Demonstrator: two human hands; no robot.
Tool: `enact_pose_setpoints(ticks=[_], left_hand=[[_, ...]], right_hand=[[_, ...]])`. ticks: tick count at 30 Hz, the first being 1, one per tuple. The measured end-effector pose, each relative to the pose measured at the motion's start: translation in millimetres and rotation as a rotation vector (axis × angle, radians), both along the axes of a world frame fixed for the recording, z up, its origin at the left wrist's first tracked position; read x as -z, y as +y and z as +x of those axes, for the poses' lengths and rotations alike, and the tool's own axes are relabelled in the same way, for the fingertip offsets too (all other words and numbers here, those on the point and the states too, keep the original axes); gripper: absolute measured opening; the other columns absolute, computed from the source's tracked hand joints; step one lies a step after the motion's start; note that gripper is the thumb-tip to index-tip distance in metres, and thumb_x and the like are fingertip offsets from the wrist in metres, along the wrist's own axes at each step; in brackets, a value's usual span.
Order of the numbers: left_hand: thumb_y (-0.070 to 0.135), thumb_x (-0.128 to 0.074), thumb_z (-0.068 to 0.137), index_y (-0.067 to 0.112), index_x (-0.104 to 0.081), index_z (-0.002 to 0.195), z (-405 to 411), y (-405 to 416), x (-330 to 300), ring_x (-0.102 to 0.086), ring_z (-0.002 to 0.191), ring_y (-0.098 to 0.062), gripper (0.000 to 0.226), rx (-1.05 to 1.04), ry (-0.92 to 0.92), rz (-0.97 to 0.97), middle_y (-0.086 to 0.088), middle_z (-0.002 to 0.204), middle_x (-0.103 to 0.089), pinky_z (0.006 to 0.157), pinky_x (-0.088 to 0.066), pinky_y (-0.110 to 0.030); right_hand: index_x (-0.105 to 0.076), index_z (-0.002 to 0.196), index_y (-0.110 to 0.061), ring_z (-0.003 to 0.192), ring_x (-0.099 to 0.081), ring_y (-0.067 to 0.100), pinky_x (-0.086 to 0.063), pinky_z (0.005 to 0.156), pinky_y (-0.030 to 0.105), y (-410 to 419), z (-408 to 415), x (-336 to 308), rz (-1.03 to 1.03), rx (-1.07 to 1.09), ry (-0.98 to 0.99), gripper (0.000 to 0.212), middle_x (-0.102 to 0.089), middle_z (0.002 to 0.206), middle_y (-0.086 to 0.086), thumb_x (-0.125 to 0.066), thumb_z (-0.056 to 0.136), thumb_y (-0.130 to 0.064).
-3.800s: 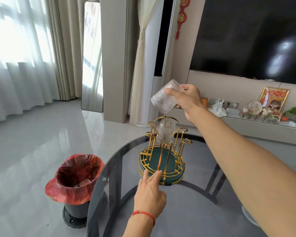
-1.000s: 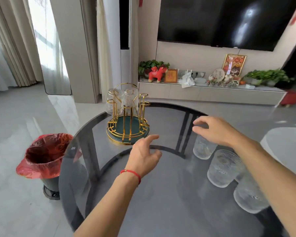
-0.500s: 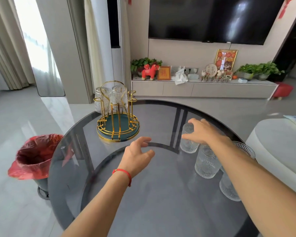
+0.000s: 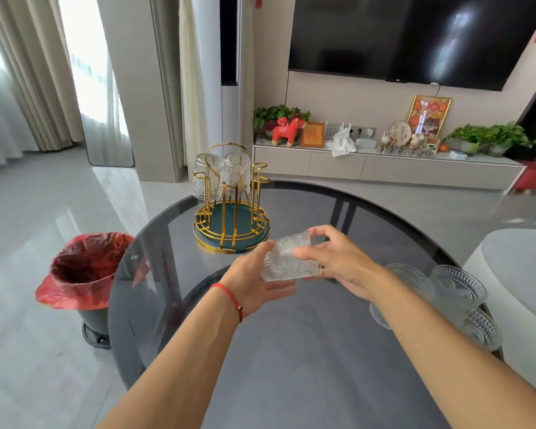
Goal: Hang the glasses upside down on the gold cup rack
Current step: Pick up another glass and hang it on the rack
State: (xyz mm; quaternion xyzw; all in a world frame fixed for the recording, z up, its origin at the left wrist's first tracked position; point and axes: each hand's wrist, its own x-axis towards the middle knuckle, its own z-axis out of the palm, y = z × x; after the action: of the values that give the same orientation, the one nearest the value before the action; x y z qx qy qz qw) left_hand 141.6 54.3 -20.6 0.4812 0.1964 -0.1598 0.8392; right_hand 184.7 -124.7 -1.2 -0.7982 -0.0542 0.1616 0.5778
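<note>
The gold cup rack [image 4: 231, 224] with a green base stands at the far left of the round dark glass table [image 4: 291, 351]. Two clear ribbed glasses [image 4: 220, 176] hang upside down on its far pegs. A textured clear glass [image 4: 288, 258] lies tilted on its side in the air just right of the rack's front. My left hand [image 4: 257, 283] cups it from below and the left, and my right hand [image 4: 338, 261] grips it from the right. Three more glasses [image 4: 437, 292] stand upright at the table's right edge, partly behind my right forearm.
A bin lined with a red bag [image 4: 87, 274] stands on the floor left of the table. A white rounded seat [image 4: 520, 289] is at the right. Behind the table runs a low TV cabinet [image 4: 384, 168] with plants and ornaments.
My right hand has lifted one glass off the table's right side and carried it left toward the rack. My left hand has come up under it and now holds it too.
</note>
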Motion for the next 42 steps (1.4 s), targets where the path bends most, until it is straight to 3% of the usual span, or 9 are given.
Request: enact_pose_setpoints(ticks=[3,6,10,15,18,22,28,39,42], left_hand=[[0.035,-0.069,0.093,0.011,-0.062,0.123,4,6,5,-0.071,0.101,-0.036,0.039,-0.077,-0.033,0.062,-0.017,0.117,-0.071,0.086,-0.059,-0.047],[0.038,-0.081,0.08,0.016,-0.06,0.128,10,9,10,-0.071,0.102,-0.03,0.056,-0.158,-0.129,0.265,-0.011,0.117,-0.071,0.083,-0.06,-0.045],[0.041,-0.095,0.055,0.024,-0.056,0.128,12,10,12,-0.073,0.098,-0.025,0.084,-0.229,-0.323,0.382,-0.009,0.112,-0.071,0.085,-0.06,-0.044],[0.057,-0.068,0.082,0.027,-0.063,0.12,28,14,9,-0.071,0.101,-0.019,0.049,-0.186,-0.507,0.46,-0.002,0.112,-0.073,0.078,-0.061,-0.034],[0.034,-0.055,0.095,0.021,-0.065,0.122,43,31,26,-0.058,0.118,-0.021,0.031,-0.128,-0.537,0.943,-0.003,0.125,-0.067,0.095,-0.052,-0.038],[0.02,-0.063,0.091,0.018,-0.055,0.139,49,41,60,-0.016,0.152,-0.03,0.049,0.061,-0.524,1.449,-0.006,0.156,-0.043,0.123,-0.021,-0.049],[0.016,-0.064,0.089,0.015,-0.052,0.142,56,47,65,-0.025,0.147,-0.026,0.054,0.052,-0.546,1.508,-0.004,0.151,-0.048,0.119,-0.031,-0.045],[0.015,-0.061,0.089,0.018,-0.045,0.147,57,51,60,-0.009,0.154,-0.023,0.06,0.118,-0.469,1.437,0.001,0.16,-0.036,0.122,-0.025,-0.051],[0.014,-0.061,0.089,0.018,-0.045,0.146,57,52,59,-0.01,0.154,-0.023,0.06,0.117,-0.455,1.427,0.001,0.16,-0.036,0.121,-0.027,-0.051]], right_hand=[[-0.051,0.125,-0.024,0.112,-0.073,0.025,-0.059,0.098,0.052,5,-2,5,-0.107,-0.057,0.007,0.063,-0.07,0.126,0.014,-0.088,0.076,-0.039],[-0.051,0.13,-0.029,0.114,-0.067,0.02,-0.054,0.102,0.048,8,-1,4,-0.364,-0.157,-0.056,0.081,-0.071,0.124,0.002,-0.084,0.063,-0.06],[-0.051,0.136,-0.033,0.113,-0.063,0.012,-0.054,0.085,0.03,32,-3,6,-0.509,-0.194,-0.272,0.092,-0.066,0.126,-0.01,-0.08,0.057,-0.07],[-0.054,0.122,-0.036,0.094,-0.061,-0.003,-0.045,0.064,0.015,43,12,5,-0.338,0.045,-0.417,0.077,-0.066,0.108,-0.017,-0.085,0.056,-0.062],[-0.056,0.118,-0.037,0.103,-0.065,0.007,-0.054,0.077,0.024,36,33,-2,-0.178,0.193,-0.418,0.077,-0.068,0.116,-0.01,-0.084,0.05,-0.058],[-0.055,0.124,-0.034,0.105,-0.064,0.003,-0.054,0.081,0.025,33,67,-36,-0.047,0.359,-0.535,0.085,-0.068,0.119,-0.011,-0.087,0.05,-0.059],[-0.054,0.123,-0.031,0.112,-0.067,0.015,-0.059,0.095,0.038,69,126,-76,0.058,0.371,-0.583,0.077,-0.069,0.123,-0.003,-0.094,0.058,-0.046],[-0.052,0.146,-0.018,0.124,-0.058,0.022,-0.052,0.102,0.036,121,199,-78,-0.16,0.336,-0.552,0.096,-0.061,0.139,0.004,-0.095,0.063,-0.04],[-0.049,0.146,-0.02,0.117,-0.049,0.017,-0.043,0.092,0.031,127,204,-70,-0.189,0.303,-0.551,0.096,-0.056,0.142,0.003,-0.095,0.065,-0.04]])
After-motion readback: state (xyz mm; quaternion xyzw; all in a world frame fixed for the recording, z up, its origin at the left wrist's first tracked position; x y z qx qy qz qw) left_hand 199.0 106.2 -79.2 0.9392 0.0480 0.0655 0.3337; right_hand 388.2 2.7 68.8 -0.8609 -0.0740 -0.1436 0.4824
